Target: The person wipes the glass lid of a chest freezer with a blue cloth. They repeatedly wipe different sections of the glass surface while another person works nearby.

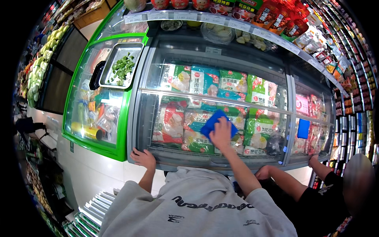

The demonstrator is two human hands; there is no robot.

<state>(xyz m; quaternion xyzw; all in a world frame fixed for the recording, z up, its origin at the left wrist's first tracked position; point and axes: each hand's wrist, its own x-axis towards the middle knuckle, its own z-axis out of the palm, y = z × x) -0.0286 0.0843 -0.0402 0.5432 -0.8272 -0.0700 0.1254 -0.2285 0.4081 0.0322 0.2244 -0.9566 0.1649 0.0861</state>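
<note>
Before me stands a grey chest freezer (189, 164) with sliding glass lids. Under the glass lie bags of frozen dumplings (168, 121) in rows. My right hand (221, 133) presses a blue cloth (209, 126) onto the front glass lid, near its middle, fingers spread over the cloth. At the freezer's front left corner rests my left hand (144, 158), its fingers over the grey edge and no object in it. A second blue cloth (303, 128) lies on the right-hand lid.
At the right, a co-worker's hands (263, 172) touch the freezer's front edge. A green-framed freezer (123, 148) adjoins on the left, bearing a metal tray (130, 47) with green leaves (123, 66). Above the back runs a shelf (213, 18) with packaged food.
</note>
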